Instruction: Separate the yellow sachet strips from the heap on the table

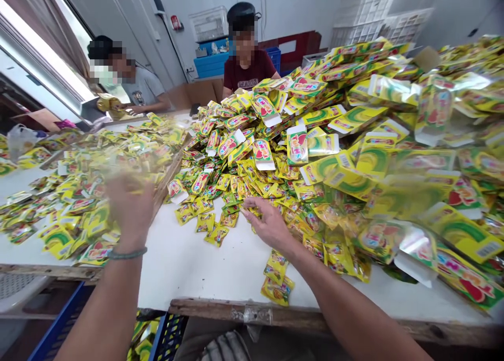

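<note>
My left hand, smeared by motion, is over the left-hand heap beside a low wooden divider; its fingers cannot be made out. A bracelet circles that wrist. My right hand is at the front edge of a pile of small yellow candy packets. Its fingers are curved, with a gap between them and the thumb, and the fingertips are close to the packets. A few packets lie loose on the white tabletop left of this hand. Printed yellow-and-green cartons, several with open flaps, rest on the pile.
A tall heap of cartons fills the right side. Flatter cartons cover the left of the table. Below its wooden edge stands a blue crate. Two people are across the table.
</note>
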A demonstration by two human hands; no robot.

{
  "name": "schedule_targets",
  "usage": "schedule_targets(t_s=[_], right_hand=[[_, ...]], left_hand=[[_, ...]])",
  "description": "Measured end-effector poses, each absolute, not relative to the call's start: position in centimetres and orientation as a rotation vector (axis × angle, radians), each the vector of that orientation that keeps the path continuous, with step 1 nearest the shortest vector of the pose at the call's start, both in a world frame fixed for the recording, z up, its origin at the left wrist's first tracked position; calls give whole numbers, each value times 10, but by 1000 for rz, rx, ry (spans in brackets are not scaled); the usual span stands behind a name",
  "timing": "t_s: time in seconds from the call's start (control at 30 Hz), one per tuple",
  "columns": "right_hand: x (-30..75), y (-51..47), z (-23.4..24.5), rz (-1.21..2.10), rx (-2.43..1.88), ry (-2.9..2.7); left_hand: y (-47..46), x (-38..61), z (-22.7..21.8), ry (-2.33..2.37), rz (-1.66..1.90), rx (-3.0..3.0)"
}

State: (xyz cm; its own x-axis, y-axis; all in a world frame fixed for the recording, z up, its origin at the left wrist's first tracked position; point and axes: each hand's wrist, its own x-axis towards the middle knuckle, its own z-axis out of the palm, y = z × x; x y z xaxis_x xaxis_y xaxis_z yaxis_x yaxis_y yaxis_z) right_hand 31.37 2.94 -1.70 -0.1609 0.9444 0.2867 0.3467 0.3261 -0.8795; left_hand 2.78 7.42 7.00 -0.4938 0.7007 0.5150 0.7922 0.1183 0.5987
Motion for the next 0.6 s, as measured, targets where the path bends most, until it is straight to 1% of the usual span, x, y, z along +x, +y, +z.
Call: schedule_targets(t_s=[0.07, 0.13, 0.17, 0.2, 0.27, 0.33, 0.5, 0.6], right_hand=[[309, 28, -23, 772, -1141, -1785], [302, 24, -29, 714, -1083, -1921], [298, 22, -32, 701, -1042, -2001], [293, 20, -34, 698, -995, -2091], [284, 14, -38, 686, -909, -2285], [275, 7, -40, 636, -870, -2458], [268, -2, -41, 387, -966, -2654], [270, -3, -39, 244, -964, -2725]], left_hand=[[66, 34, 55, -2465, -837, -1664], [56, 49, 28, -2668, -309, -1852], [53, 58, 13, -2712, -147, -1889], [50, 66, -1, -2723, -74, -1915], [47, 79, -22, -2705, -75, -1957], [46, 85, -31, -2675, -120, -2033], [52, 82, -22, -2631, -121, -2345], [61, 86, -12, -2526, -290, -2439]])
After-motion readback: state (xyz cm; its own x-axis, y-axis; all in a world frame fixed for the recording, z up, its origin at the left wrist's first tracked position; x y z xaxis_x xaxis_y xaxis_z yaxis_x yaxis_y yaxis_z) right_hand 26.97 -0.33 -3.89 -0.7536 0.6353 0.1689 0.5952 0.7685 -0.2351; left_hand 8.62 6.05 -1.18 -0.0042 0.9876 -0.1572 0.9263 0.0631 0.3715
